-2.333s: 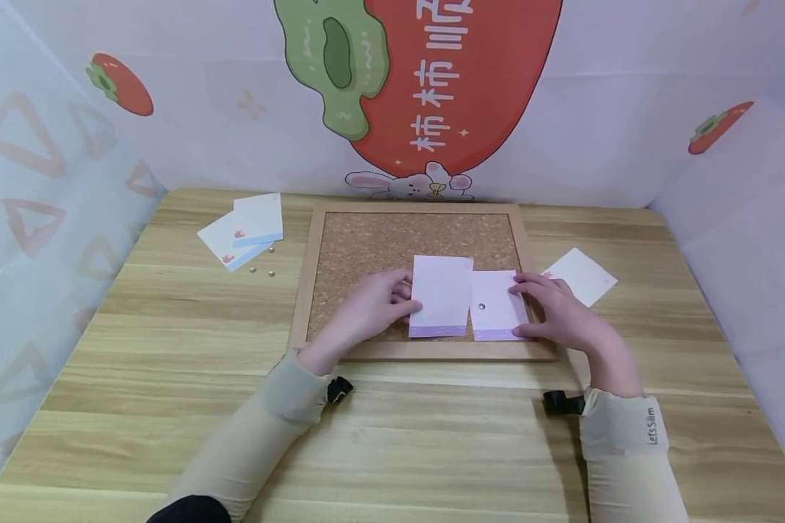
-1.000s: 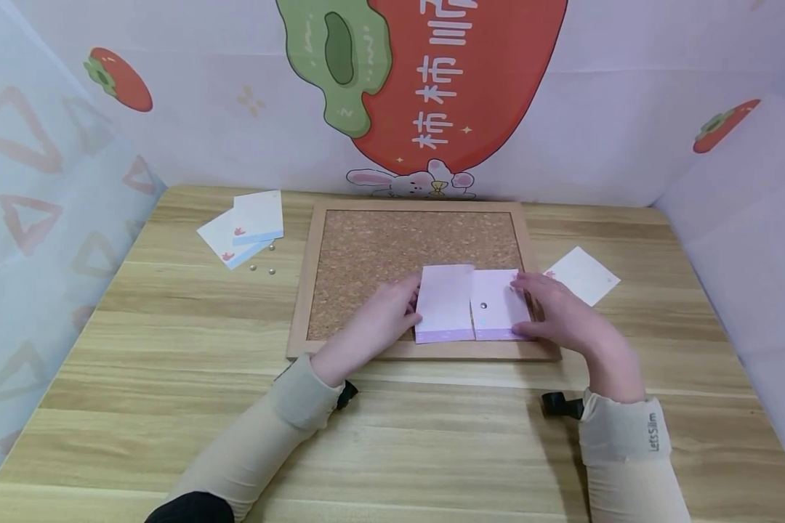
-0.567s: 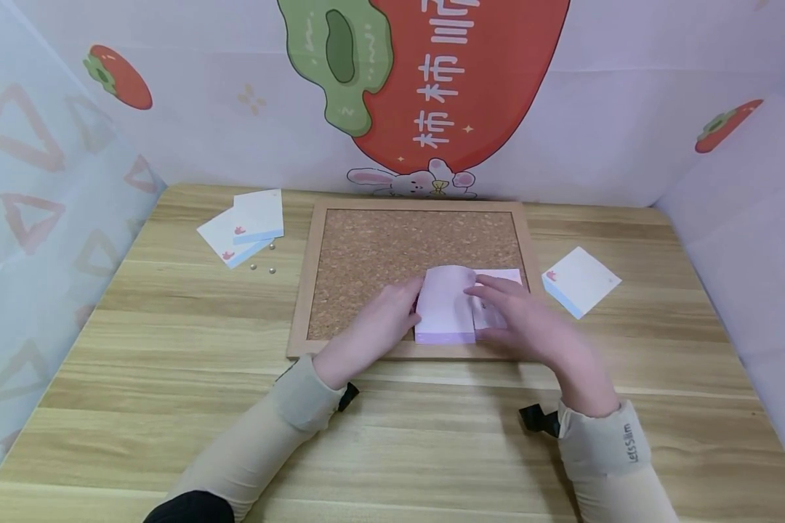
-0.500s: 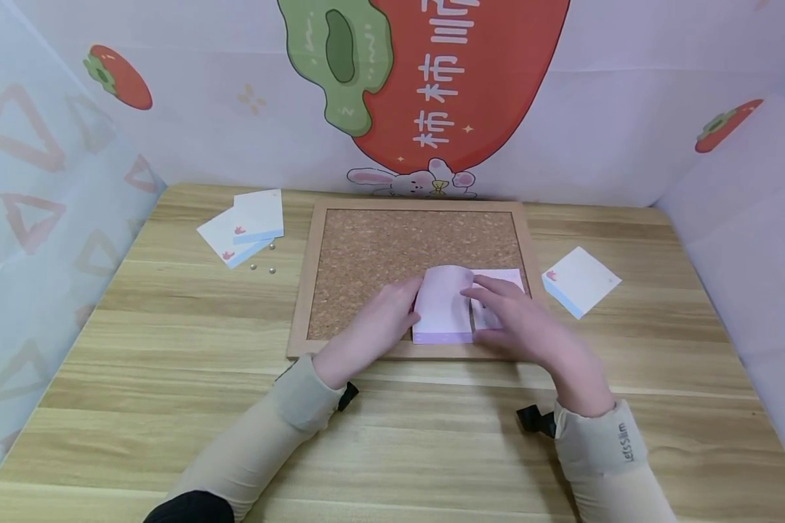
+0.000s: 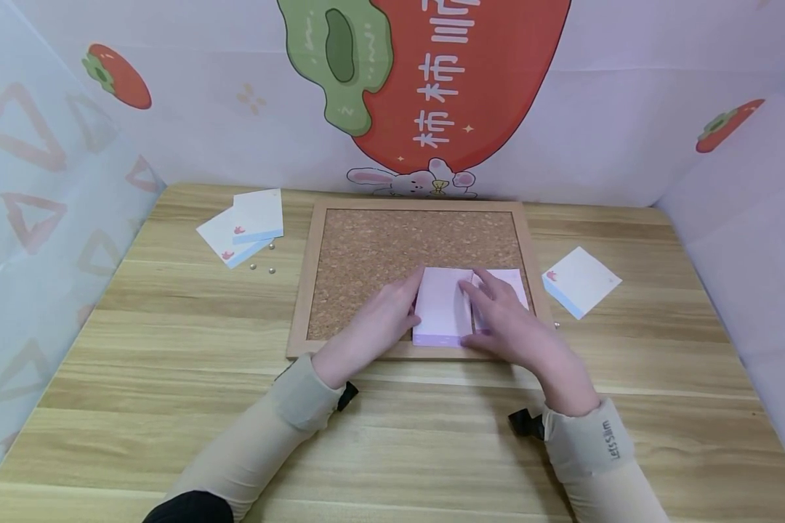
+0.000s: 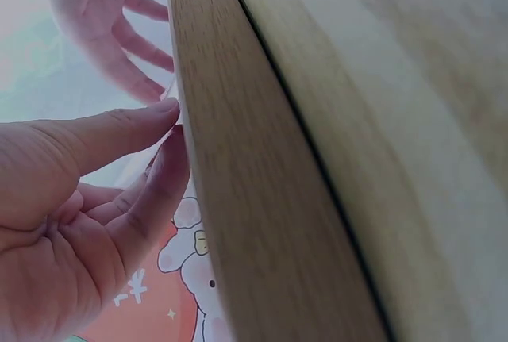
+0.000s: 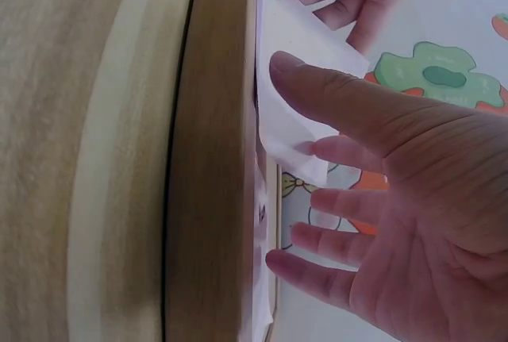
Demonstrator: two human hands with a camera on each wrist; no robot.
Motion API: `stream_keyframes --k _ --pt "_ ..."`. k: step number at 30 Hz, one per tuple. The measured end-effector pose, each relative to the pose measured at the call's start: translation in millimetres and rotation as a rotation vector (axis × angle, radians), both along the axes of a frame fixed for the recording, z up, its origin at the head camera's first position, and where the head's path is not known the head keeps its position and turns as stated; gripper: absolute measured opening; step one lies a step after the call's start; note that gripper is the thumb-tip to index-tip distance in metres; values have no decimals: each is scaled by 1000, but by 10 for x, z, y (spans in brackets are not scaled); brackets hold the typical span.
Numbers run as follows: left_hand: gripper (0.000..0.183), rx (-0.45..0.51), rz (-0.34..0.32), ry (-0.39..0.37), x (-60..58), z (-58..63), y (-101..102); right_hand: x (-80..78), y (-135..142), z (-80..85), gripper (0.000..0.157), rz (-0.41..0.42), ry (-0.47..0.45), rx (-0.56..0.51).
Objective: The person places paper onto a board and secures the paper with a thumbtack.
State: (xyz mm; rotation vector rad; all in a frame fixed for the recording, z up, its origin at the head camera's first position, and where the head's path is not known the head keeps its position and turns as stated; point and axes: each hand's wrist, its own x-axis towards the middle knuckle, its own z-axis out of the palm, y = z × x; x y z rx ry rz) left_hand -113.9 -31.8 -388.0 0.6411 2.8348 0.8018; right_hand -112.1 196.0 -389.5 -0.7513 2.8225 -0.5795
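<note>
A lilac note sheet [image 5: 442, 305] with a darker purple bottom strip lies over the lower part of the cork board [image 5: 366, 240]. My left hand [image 5: 378, 319] pinches its left edge between thumb and fingers. At its right edge, the spread fingers and thumb of my right hand [image 5: 513, 319] touch the paper, which bows up in the right wrist view. A second lilac note sheet [image 5: 512, 280] lies to the right, mostly covered by my right hand. In the right wrist view a small dark pin [image 7: 262, 213] shows on that second sheet.
Two white note sheets with blue strips [image 5: 259, 218] overlap on the table at the left, near several silver pins [image 5: 272, 271]. Another white note sheet [image 5: 582, 282] lies right of the board, with a silver pin [image 5: 557, 325] by the wooden frame.
My right hand has left the right-hand lilac sheet and moved left to the other one. That sheet has shifted slightly down and right, bowed, then flattened somewhat. My left hand keeps its left edge.
</note>
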Motion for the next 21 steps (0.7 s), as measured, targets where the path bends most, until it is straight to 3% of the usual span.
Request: stream_keyframes --k 4,9,17,21 --pt "96 9 -21 -10 -7 -1 -12 12 -16 -21 78 11 -14 60" --pt "88 -8 -55 -33 0 14 -38 7 -8 -51 66 25 31 102" --pt "72 -178 -154 37 35 32 -61 -9 0 -62 60 31 15 150" --pt "72 -280 -158 -10 44 34 -65 -13 1 -77 59 22 -5 166"
